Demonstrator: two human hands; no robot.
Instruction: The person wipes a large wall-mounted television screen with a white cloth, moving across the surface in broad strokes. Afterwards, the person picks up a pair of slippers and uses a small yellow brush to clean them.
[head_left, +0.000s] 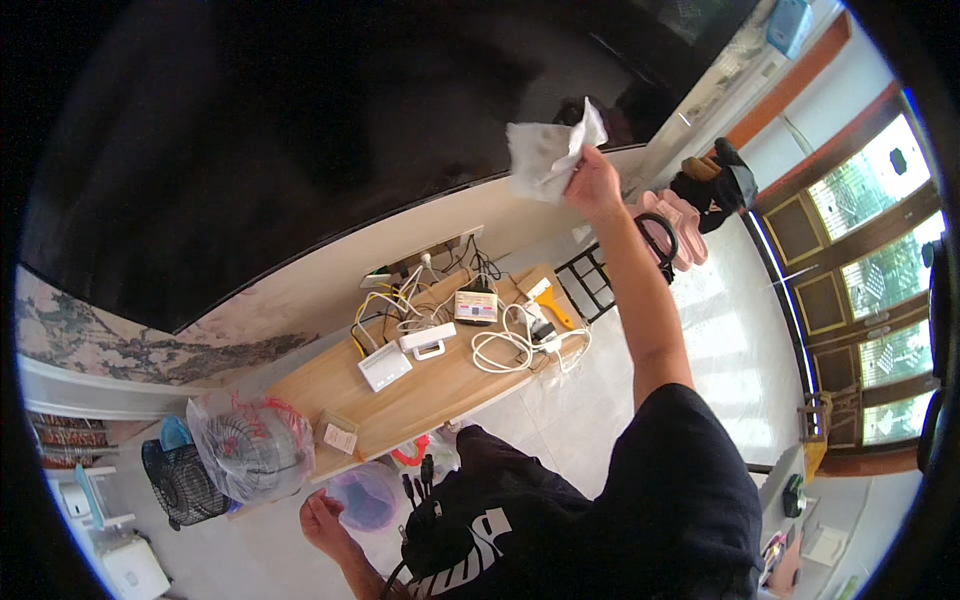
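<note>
My right hand is raised at the lower right corner of a large black television screen, gripping a thin white tissue or wipe that hangs out to the left. Whether the wipe touches the screen I cannot tell. Low in the view, my left hand has its fingers curled beside a translucent purple bin; nothing can be made out in it. Below the screen runs a wooden shelf bearing a white router, a black set-top box, tangled white cables and a yellow-handled brush or scraper.
A fan under clear plastic and a black fan stand at the shelf's left end. Toward the right are a black metal rack, pink slippers and glazed wooden doors. A small clear box lies on the shelf.
</note>
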